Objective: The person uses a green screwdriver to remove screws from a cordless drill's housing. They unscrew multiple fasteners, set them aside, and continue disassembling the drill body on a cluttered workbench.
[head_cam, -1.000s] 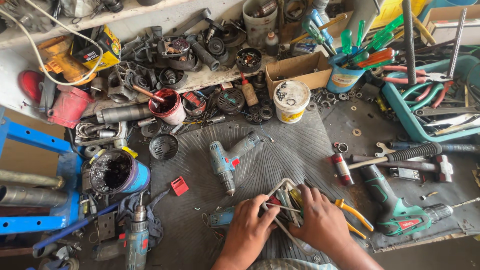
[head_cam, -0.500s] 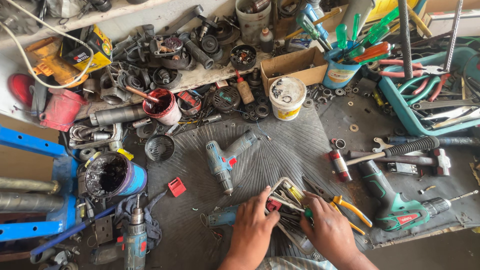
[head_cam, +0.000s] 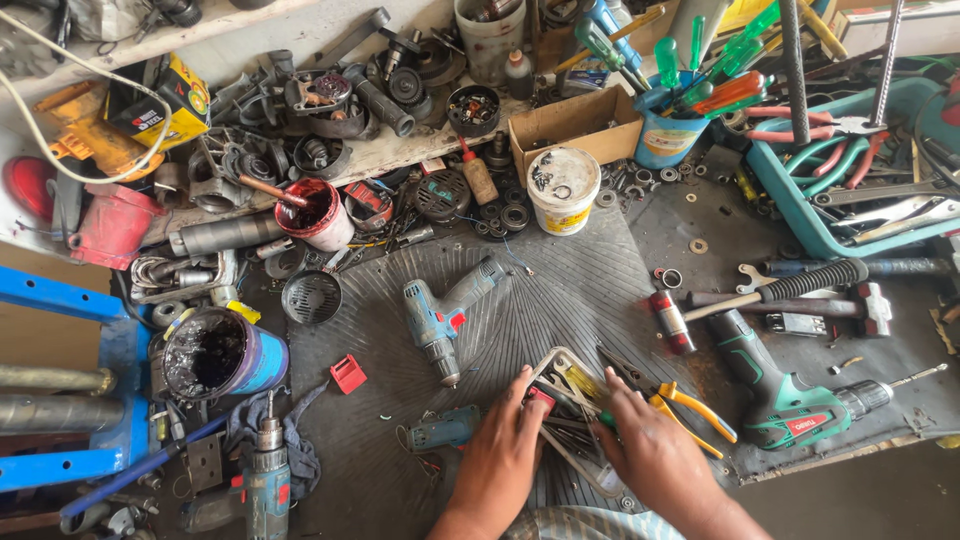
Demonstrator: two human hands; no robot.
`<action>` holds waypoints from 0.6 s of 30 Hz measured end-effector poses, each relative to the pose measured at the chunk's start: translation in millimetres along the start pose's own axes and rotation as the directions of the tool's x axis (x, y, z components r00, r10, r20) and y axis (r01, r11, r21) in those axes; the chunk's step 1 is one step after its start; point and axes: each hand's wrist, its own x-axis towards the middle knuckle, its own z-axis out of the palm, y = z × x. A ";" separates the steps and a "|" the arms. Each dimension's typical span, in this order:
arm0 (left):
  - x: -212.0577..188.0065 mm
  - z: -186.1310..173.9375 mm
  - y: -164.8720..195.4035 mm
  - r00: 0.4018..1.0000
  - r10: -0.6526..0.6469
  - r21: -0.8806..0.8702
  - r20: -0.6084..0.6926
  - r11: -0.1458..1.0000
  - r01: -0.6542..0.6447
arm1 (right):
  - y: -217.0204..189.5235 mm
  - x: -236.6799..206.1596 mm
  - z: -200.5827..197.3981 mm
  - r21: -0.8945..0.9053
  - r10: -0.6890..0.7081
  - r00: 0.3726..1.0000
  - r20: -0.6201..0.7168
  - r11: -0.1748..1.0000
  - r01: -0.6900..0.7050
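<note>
Hands [head_cam: 500, 460] shifted left, tangled metal tools [head_cam: 570, 395]

Head camera looks steeply down, close above workbench [head_cam: 560, 300].

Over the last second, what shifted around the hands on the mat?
The left hand and right hand drew slightly apart, both staying in the pile of small hand tools; whether either grips anything is unclear. The blue drill, green drill and yellow-handled pliers lie as before.
</note>
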 end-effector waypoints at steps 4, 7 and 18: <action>-3.2 -1.0 -8.4 0.999 0.023 -0.148 -0.036 0.989 -0.028 | -9.6 -6.8 3.7 -0.016 -0.098 0.995 -0.020 0.995 0.098; -3.4 -1.1 -11.6 0.996 0.054 -0.196 -0.065 0.978 -0.066 | -11.9 -7.3 -5.5 0.113 -0.083 0.997 0.007 0.990 0.082; -14.1 16.8 -30.7 0.980 0.139 -0.230 -0.139 0.959 -0.169 | -54.1 18.3 -41.3 -0.131 0.109 0.968 0.228 0.988 -0.080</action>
